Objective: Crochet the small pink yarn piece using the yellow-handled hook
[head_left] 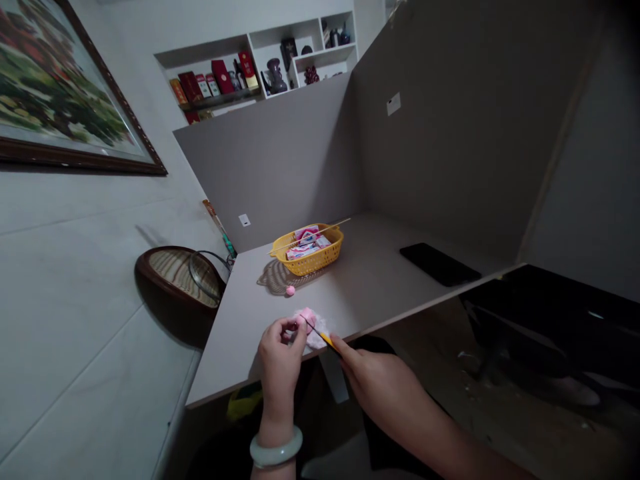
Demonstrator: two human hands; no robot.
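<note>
Beside a framed painting [65, 80], on a smooth grey desk [235, 340], the left hand [283, 350], wearing a pale jade bangle [276, 447], pinches fluffy pink wool [311, 328]. The right hand [383, 387] closes around a yellow-handled needle [326, 340] touching it. A woven yellow plastic basket [307, 257] and black phone [439, 263] lie beyond.

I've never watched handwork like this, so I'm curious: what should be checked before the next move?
1. Left hand grips the pink fluffy bundle: ok.
2. Right hand holds the yellow-handled hook: ok.
3. Hook tip clear of the left fingers: cannot tell, the tip is hard to make out at the bundle.
4. Pink pom-pom lying on the table, beside the yellow basket: ok.
5. Black phone away from both hands: ok.
</note>
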